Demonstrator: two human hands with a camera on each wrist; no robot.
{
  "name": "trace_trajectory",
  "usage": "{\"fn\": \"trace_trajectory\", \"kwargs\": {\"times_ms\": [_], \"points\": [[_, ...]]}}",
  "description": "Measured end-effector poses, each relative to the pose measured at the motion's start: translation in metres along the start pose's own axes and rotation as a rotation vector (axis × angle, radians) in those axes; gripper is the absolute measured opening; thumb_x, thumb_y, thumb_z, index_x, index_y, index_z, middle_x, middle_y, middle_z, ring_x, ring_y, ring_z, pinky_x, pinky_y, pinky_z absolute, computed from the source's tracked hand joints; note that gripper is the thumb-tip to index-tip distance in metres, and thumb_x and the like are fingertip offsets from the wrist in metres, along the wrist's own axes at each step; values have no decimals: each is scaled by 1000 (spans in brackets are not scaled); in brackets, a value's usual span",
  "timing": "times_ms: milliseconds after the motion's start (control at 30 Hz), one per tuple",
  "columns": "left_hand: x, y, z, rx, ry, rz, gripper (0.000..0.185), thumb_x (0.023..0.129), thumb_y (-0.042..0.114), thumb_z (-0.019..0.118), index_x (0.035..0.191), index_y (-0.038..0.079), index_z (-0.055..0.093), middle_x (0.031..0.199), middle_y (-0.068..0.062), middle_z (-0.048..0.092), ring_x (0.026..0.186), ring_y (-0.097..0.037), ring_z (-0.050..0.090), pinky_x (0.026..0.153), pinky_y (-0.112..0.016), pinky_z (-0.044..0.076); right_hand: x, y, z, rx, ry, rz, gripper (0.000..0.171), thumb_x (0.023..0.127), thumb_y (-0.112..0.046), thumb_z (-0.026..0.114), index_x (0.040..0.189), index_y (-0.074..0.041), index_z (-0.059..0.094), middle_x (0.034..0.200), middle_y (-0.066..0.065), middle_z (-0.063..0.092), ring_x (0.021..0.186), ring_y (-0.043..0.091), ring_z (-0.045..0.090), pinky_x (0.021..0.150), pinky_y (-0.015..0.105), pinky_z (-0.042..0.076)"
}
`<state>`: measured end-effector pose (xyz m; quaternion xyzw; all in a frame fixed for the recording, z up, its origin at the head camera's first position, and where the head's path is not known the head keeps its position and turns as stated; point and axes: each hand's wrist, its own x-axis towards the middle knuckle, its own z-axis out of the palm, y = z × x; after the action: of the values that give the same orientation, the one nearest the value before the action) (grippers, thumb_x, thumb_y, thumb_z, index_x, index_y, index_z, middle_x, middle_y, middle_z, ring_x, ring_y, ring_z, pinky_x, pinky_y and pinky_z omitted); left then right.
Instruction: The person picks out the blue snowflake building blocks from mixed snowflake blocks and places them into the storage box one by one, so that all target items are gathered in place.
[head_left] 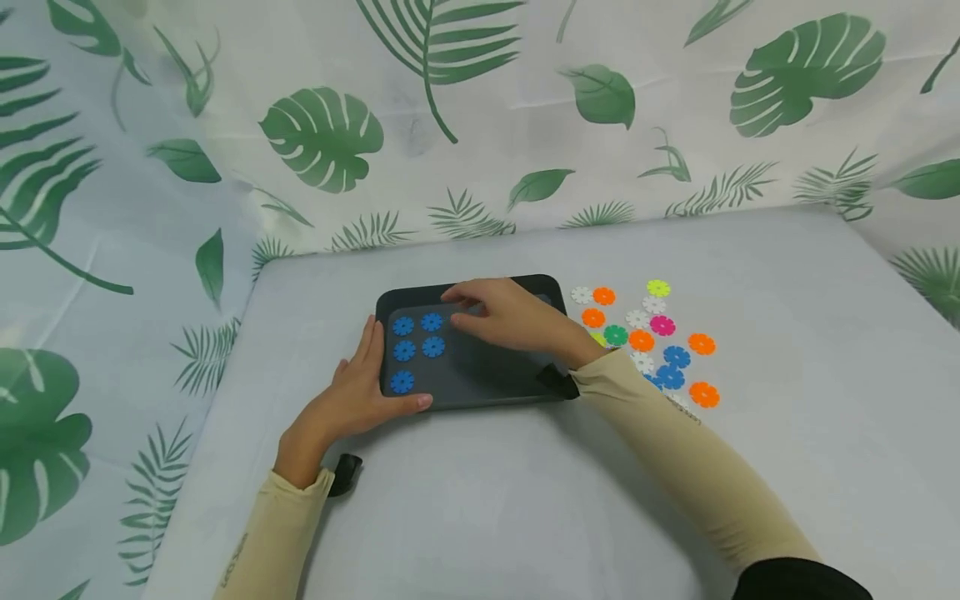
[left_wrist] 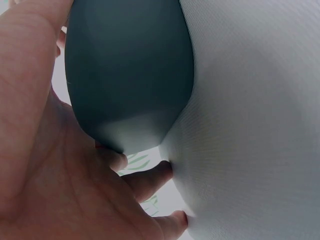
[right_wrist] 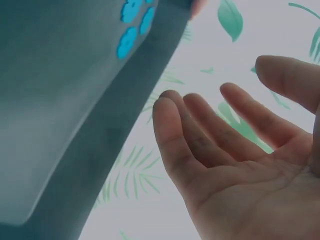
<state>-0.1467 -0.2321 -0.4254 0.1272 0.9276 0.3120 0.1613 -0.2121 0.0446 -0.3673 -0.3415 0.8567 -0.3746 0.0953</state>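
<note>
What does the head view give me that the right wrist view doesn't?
Only the head view shows the left hand resting against the dark tray's left edge, all five blue discs in it, and the loose coloured discs right of it on the grey table. Only the right wrist view shows the right hand's open, empty palm. Both show the tray, some blue discs and the leaf-print backdrop.

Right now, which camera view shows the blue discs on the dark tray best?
The head view: five blue discs lie plainly on the dark tray. The right wrist view shows only three at the top edge; the left wrist view shows none, only the tray's underside.
</note>
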Motion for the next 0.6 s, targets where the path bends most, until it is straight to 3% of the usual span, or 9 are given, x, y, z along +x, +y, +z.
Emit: {"fn": "trace_trajectory", "kwargs": {"times_ms": [200, 333, 600], "points": [[1, 3, 0, 9, -2, -5, 139, 89, 70, 75, 168, 0, -15, 176, -15, -22, 162, -45, 1, 122, -74, 6, -23, 9, -12, 26, 29, 13, 56, 108, -19, 64, 159, -4, 50, 162, 12, 50, 142, 37, 53, 112, 53, 47], [0, 4, 0, 2, 3, -2, 138, 89, 69, 76, 168, 0, -15, 176, -15, -22, 162, -44, 0, 122, -74, 6, -38, 16, -19, 49, 48, 38, 63, 108, -22, 66, 165, -6, 42, 170, 11, 39, 146, 38, 48, 114, 57, 45], [-2, 4, -1, 2, -1, 6, 138, 90, 67, 76, 167, 0, -16, 176, -15, -23, 162, -45, -1, 122, -73, 4, -67, 28, -37, 62, 108, 101, 66, 109, -24, 66, 168, -13, 39, 167, 11, 43, 142, 37, 53, 110, 57, 47]]}}
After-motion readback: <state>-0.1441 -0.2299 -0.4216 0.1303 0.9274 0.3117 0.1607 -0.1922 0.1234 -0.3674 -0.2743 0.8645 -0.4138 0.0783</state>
